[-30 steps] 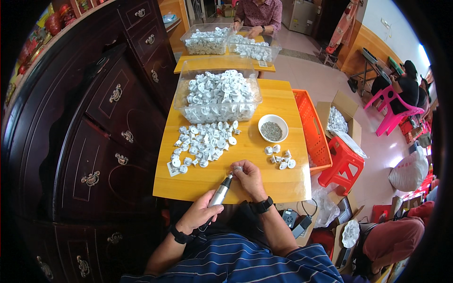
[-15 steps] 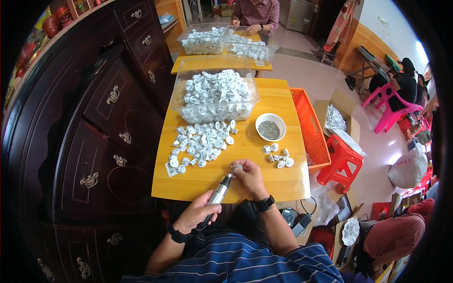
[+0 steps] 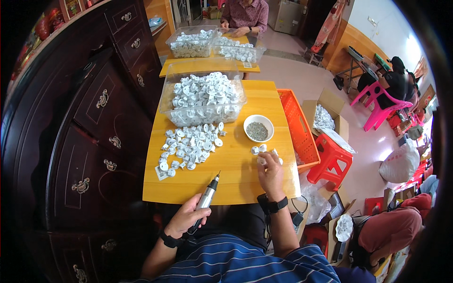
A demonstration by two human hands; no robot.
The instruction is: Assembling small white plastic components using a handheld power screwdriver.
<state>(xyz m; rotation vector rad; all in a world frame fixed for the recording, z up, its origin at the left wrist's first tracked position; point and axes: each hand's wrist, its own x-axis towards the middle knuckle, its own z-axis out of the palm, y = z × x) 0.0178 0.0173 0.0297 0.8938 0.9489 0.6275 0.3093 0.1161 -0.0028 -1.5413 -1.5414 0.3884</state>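
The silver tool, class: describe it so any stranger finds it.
Start at the near yellow table. At its front edge, the left hand grips the silver tool. Its slim metallic body and black nose set it apart from the white parts.

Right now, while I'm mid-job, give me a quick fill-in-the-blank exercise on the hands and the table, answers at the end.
1. The screwdriver in the left hand points its bit ____ from the striped shirt.
2. The right hand is at the ____ of two loose groups of white plastic parts.
3. Small metal pieces lie in a ____ bowl.
4. The orange crate stands on the table's ____ side.

Missing words: away; smaller; white; right.
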